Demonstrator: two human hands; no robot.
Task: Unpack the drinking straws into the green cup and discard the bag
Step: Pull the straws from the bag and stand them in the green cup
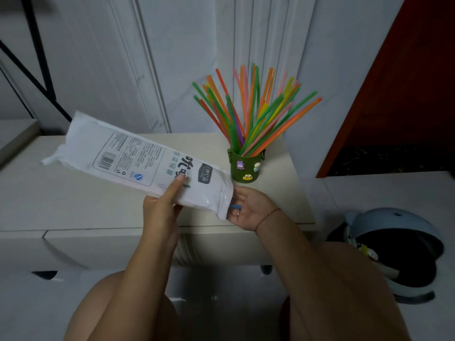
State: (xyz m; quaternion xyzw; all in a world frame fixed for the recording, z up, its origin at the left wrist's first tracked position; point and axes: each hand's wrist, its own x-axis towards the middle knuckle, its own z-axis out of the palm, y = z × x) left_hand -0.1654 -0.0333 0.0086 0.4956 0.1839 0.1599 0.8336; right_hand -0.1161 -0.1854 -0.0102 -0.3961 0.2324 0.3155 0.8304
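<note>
Our left hand (160, 207) pinches the bag (138, 161) in its fingers, mouth-down, so a blue straw (235, 206) slides to our right hand (248, 210); whether those fingers grasp it, we cannot tell.

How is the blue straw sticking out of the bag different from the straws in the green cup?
The blue straw pokes out of the white bag at its open end, lying nearly flat by the right hand. The straws in the green cup stand up and fan out. The blue straw is alone; the cup's straws are many, in several colours. Both are thin and straight.
</note>
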